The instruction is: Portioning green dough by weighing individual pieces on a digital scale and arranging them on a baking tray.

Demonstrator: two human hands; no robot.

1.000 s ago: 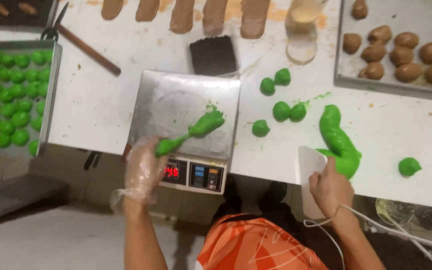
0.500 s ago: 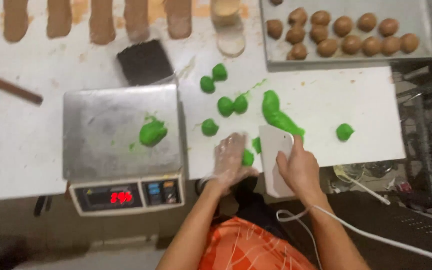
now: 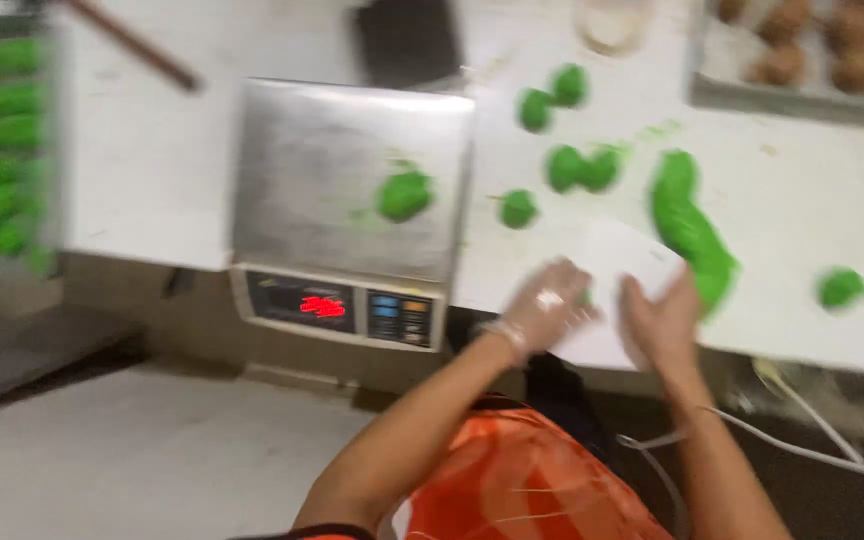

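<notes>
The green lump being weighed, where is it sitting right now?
In the head view, the green lump sits on the right part of the scale's steel platform, left of the loose green dough balls on the white table.

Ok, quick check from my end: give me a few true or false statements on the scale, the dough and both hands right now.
1. A green dough piece lies on the scale. True.
2. The left hand is bare. False: it wears a clear glove.
3. The right hand rests on a white scraper. True.
4. The long green dough log lies on the scale. False: it lies on the white table, right of the scraper.
5. The tray at top right holds green balls. False: brown ones.
</notes>
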